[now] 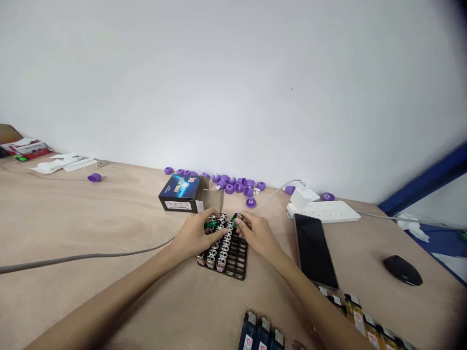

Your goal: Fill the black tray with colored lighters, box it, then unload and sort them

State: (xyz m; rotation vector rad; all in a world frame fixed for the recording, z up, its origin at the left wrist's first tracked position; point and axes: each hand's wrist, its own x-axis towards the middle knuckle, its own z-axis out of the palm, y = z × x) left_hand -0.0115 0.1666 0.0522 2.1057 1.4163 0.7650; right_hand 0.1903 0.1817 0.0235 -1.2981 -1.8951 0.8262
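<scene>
Blue lighters [254, 332] are laid nearest, short of the black lighter rack [237, 265].
A green lighter [210, 224], long axis crosswise, is pinched by the left hand's [195, 235] fingers; the right hand's [256, 236] fingers are held together just beside it.

hands [193, 236] [258, 236] on lighters [221, 253] | black tray [239, 265] | purple caps [229, 188] beyond

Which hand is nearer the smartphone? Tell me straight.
Right. The right hand sits just left of the smartphone, apart from it; the left hand lies farther left, beyond the black tray of lighters.
</scene>
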